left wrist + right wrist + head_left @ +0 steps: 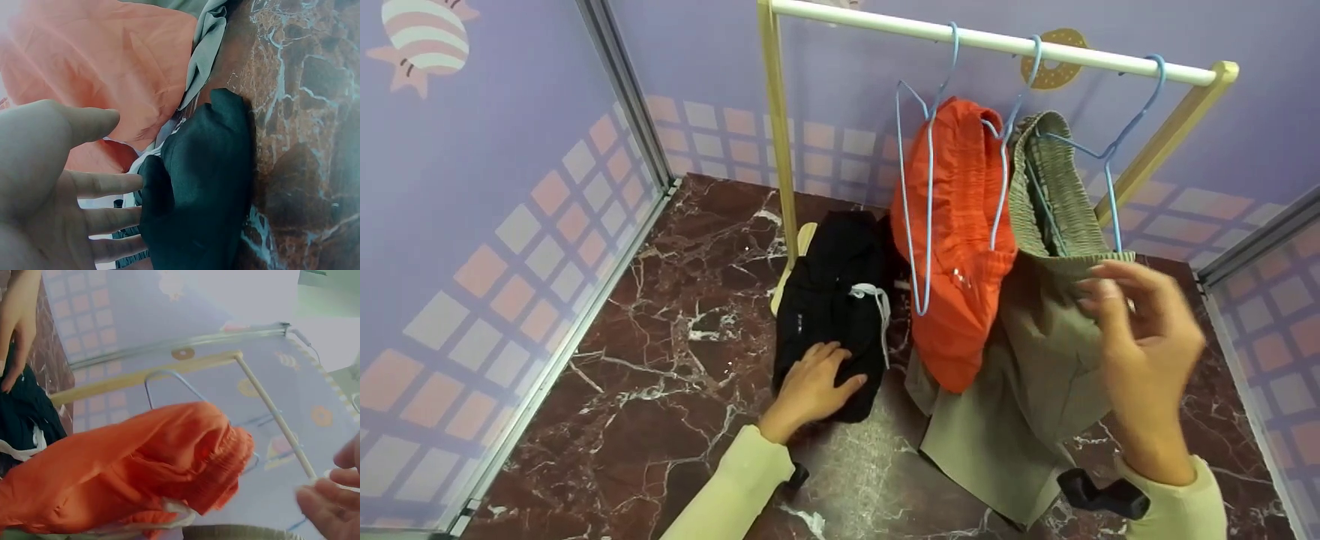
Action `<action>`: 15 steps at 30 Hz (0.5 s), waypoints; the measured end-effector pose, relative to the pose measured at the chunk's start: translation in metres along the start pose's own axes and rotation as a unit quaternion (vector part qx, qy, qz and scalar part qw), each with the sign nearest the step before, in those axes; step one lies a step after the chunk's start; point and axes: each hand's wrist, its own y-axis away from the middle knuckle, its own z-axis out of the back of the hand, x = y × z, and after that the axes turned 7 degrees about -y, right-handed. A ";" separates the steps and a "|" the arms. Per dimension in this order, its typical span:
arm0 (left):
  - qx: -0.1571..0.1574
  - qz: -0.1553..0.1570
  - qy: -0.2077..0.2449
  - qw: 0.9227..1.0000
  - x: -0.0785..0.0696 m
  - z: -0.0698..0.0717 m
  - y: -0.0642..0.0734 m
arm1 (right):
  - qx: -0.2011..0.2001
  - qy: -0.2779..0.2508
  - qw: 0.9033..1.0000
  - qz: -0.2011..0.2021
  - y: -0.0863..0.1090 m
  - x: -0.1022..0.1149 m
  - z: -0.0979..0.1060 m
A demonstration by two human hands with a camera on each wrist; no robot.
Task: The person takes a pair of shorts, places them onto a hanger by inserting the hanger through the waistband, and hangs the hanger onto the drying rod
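Note:
My left hand (812,386) lies with spread fingers on the near end of folded black pants (829,307), which rest on the floor and have a white drawstring (877,294). In the left wrist view the fingertips meet the black cloth (205,174). My right hand (1156,352) is raised in front of the olive pants (1035,367), fingers loosely bent and nothing visible in them. Those pants hang by their elastic waist from a blue hanger (1110,155). Beside them, orange pants (952,225) hang on another blue hanger (1003,172).
A small garment rack with a white rail (877,24) and wooden posts (780,135) stands by the back wall. One bare blue hanger (911,225) hangs left of the orange pants. Patterned panels (510,247) enclose the dark red marbled floor (660,405).

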 end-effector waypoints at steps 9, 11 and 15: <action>0.001 0.001 0.002 1.000 0.001 -0.001 0.000 | -0.015 0.182 0.980 -0.074 -0.005 -0.023 0.028; -0.001 -0.004 0.002 1.000 0.002 -0.001 0.000 | 0.004 0.212 0.973 -0.087 -0.005 -0.030 0.032; -0.005 -0.013 -0.002 1.000 0.002 -0.001 -0.001 | 0.021 0.248 0.962 -0.108 -0.004 -0.036 0.034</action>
